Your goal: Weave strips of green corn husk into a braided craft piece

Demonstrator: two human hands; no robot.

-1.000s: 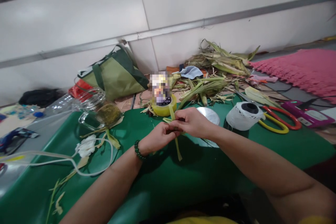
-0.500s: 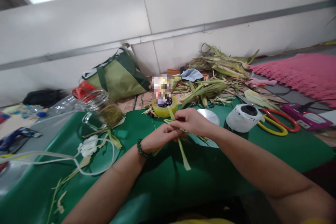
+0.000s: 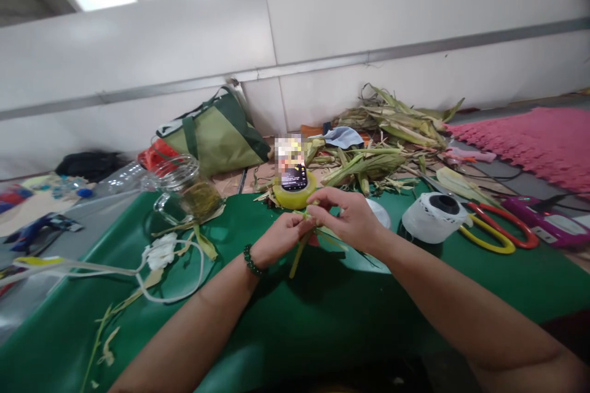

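My left hand (image 3: 276, 238) and my right hand (image 3: 346, 217) meet over the green cloth (image 3: 286, 319). Both pinch thin green-yellow husk strips (image 3: 299, 249); one end hangs down below my fingers. A dark bead bracelet (image 3: 250, 260) circles my left wrist. Just beyond my fingers a phone (image 3: 293, 166) stands in a yellow tape roll (image 3: 295, 196). A round silver lid (image 3: 380, 216) lies behind my right hand.
A glass mug (image 3: 182, 193), a white flower on a cord (image 3: 159, 252), a white lace roll (image 3: 433, 216), red and yellow scissors (image 3: 495, 234) and a purple tool (image 3: 537, 227) lie about. Corn husks (image 3: 382, 135), a green bag (image 3: 212, 132) and pink fabric (image 3: 530, 138) sit behind.
The hanging strip end has swung from lower right to lower left and looks shorter. My hands stay joined on the strips. The camera has tilted down a little.
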